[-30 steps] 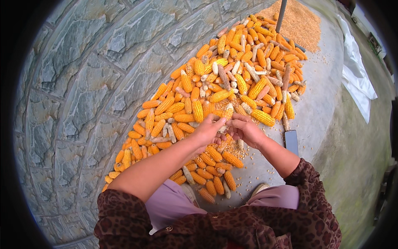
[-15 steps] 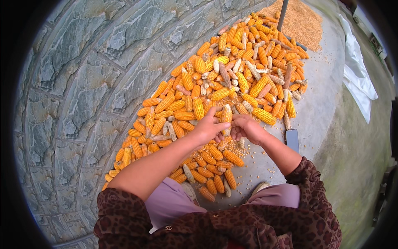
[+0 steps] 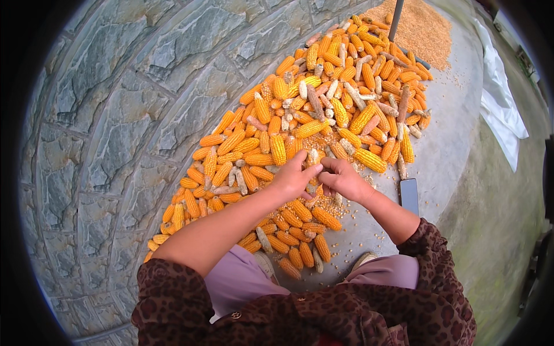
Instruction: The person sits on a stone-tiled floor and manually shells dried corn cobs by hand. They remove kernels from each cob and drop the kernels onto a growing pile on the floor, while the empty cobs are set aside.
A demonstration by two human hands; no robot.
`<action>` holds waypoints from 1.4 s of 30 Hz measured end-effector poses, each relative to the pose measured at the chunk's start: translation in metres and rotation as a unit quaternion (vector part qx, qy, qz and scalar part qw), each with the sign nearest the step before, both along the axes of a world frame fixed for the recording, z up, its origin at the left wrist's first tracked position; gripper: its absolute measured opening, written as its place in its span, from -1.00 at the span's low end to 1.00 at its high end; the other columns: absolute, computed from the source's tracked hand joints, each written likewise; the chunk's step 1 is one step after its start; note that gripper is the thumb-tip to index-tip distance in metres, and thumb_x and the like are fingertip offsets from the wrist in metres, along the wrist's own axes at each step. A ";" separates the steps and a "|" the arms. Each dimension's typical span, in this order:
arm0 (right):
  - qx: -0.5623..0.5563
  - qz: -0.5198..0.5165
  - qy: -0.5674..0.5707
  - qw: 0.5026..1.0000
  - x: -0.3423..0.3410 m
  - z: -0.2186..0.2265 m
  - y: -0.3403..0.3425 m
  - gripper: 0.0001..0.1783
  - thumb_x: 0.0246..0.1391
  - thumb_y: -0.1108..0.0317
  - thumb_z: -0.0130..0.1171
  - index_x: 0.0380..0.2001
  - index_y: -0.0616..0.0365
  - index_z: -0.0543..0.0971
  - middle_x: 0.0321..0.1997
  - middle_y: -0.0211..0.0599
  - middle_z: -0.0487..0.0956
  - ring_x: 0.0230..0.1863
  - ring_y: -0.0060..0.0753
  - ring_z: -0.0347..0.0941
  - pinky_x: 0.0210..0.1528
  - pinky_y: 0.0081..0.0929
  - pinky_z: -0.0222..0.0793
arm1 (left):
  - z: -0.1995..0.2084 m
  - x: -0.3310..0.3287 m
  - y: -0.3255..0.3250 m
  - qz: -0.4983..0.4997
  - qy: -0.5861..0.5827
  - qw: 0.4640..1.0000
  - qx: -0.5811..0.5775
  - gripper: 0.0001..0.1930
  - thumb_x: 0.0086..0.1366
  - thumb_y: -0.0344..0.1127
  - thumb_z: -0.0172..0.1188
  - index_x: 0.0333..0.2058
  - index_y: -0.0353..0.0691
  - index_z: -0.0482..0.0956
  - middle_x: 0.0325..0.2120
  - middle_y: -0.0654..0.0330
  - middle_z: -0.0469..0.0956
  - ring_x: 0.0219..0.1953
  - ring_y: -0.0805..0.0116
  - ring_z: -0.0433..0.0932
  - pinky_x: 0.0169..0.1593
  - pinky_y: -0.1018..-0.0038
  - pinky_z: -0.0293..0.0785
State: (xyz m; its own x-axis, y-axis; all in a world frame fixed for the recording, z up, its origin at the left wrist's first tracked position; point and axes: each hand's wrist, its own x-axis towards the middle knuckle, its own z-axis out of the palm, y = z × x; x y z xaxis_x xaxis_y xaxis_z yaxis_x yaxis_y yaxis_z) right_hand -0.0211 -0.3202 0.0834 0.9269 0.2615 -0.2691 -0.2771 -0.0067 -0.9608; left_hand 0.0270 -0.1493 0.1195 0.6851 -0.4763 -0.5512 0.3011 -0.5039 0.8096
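Between my two hands is a partly stripped corn cob [image 3: 313,157], its pale tip sticking up past my fingers. My left hand [image 3: 295,177] is closed round its left side. From the right, my right hand [image 3: 341,177] closes in on the same cob, thumb and fingers pressed against it. Much of the cob is hidden by the fingers. Loose kernels [image 3: 323,140] lie around and under my hands, and a long pile of orange and yellow corn ears [image 3: 311,129] spreads beyond them. Nearer my feet is a smaller cluster of corn ears [image 3: 291,233].
A grey stone wall [image 3: 133,98] runs along the left. Bare cobs [image 3: 315,102] are mixed into the pile. A metal pole [image 3: 396,20] stands by a heap of kernels [image 3: 424,34]. A phone [image 3: 409,196] lies right of my forearm, and white sheeting [image 3: 501,98] lies farther right.
The cob has sunk lower between my fingers, so less of it shows. My right hand has curled in tighter and turned over it. The left hand stays nearly in place.
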 end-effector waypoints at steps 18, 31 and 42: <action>0.065 -0.012 0.032 0.997 0.006 -0.003 -0.001 -0.91 0.04 0.47 0.06 -0.35 0.23 0.48 -0.53 -0.36 0.53 -0.52 -0.56 0.48 -0.53 -0.63 0.32 | -0.007 -0.002 -0.003 0.065 -0.034 0.997 -0.016 -0.25 0.40 -0.19 0.11 0.37 -0.24 -0.15 -0.14 0.02 0.40 -0.29 0.27 0.58 -0.29 0.31 0.70; 0.112 -0.026 0.068 0.991 0.006 -0.018 0.006 -0.82 0.07 0.42 0.16 -0.25 0.26 0.49 -0.34 -0.33 0.54 -0.38 -0.54 0.52 -0.41 -0.58 0.45 | -0.007 0.005 -0.001 0.163 0.057 0.984 -0.046 -0.19 0.37 -0.18 0.15 0.36 -0.26 -0.20 -0.09 -0.03 0.37 -0.39 0.33 0.53 -0.27 0.30 0.70; 0.115 -0.048 0.050 0.991 0.008 -0.034 0.008 -0.81 0.02 0.59 0.02 -0.25 0.25 0.49 -0.41 -0.35 0.52 -0.45 -0.51 0.51 -0.34 -0.55 0.54 | -0.007 -0.002 -0.007 0.151 0.032 0.988 -0.026 -0.10 0.36 -0.17 0.16 0.39 -0.25 -0.31 -0.04 -0.10 0.34 -0.31 0.34 0.52 -0.26 0.29 0.69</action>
